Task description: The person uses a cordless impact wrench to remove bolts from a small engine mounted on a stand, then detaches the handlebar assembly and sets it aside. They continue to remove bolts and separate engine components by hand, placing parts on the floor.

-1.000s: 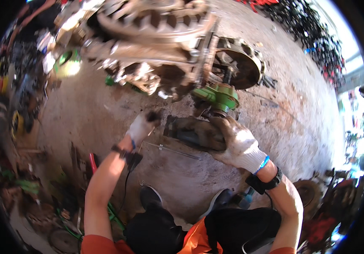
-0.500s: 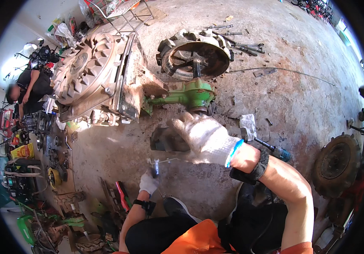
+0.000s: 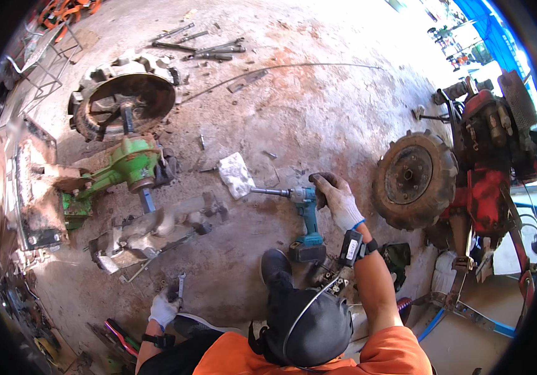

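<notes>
Since earlier, my right hand had left the metal part and gripped the drill on the floor; my left hand held a wrench. Greasy gloves might slip.

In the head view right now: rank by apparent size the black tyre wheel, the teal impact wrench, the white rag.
1. Black tyre wheel, largest.
2. Teal impact wrench, touched by the gloved right hand.
3. White rag, smallest.
</notes>
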